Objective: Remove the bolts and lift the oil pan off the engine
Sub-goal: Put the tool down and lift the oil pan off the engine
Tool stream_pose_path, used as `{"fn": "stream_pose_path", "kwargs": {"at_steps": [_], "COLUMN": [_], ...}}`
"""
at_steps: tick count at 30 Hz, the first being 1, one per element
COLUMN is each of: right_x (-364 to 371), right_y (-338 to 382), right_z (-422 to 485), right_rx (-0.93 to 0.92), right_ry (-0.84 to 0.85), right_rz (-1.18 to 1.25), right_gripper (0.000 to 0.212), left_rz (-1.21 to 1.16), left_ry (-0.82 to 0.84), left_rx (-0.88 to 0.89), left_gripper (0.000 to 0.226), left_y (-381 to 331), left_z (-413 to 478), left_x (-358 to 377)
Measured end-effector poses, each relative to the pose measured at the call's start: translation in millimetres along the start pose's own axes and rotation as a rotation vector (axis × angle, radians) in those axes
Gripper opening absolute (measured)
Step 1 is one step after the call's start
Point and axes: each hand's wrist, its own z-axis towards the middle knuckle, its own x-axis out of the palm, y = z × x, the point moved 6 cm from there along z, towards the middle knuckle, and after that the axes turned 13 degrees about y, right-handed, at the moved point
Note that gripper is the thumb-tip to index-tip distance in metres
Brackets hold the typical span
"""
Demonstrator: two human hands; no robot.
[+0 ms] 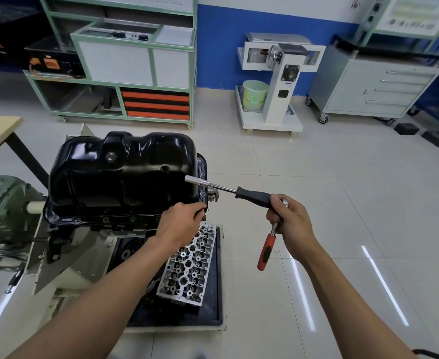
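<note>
Head view: black oil pan (125, 169) sits upturned on the engine (114, 220), which is mounted on a stand. Left hand (181, 221) at the pan's near-right flange corner, fingertips pinched on a small part, probably a bolt. Right hand (288, 218), just beside the pan, grip closed around a nut driver (228, 189) and a red-handled ratchet (266, 251). Cylinder head (190, 268) lies in a black tray (213, 320) below.

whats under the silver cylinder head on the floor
The cylinder head lies on a black tray, whose bare surface shows to its right and front. The left forearm covers the tray's left part, and whatever sits directly beneath the head is hidden.
</note>
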Motion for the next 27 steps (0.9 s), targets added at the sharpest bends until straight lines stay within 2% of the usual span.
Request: {"fn": "stream_pose_path", "kwargs": {"at_steps": [10, 19, 21, 24, 25, 27], "right_x": [4, -3, -5, -3, 0, 14], "right_y": [-5, -1, -2, -2, 1, 9], "right_z": [-5, -11, -12, -15, -15, -11], "right_rx": [0.033, 0.024, 0.024, 0.014, 0.001, -0.032], "right_ry": [0.007, -0.032, -0.047, -0.052, -0.044, -0.010], "right_rz": [0.002, 0.013, 0.012, 0.025, 0.029, 0.043], "right_gripper": [0.023, 0.025, 0.025, 0.025, 0.025, 0.029], "left_rz": [0.133, 0.038, -0.064, -0.387, -0.513, -0.714], "left_ry": [-0.078, -0.168, -0.180, -0.229, -0.255, -0.330], "left_rx": [-0.096, -0.100, -0.035, 0.089, 0.099, 0.072], "left_gripper": [0.038, 0.042, 0.034, 0.009, 0.006, 0.019], "left_y": [-6, -8, -4, 2, 6, 18], "left_z": [0, -1, -6, -26, -35, -51], "left_x": [12, 10, 9, -1, -7, -27]}}
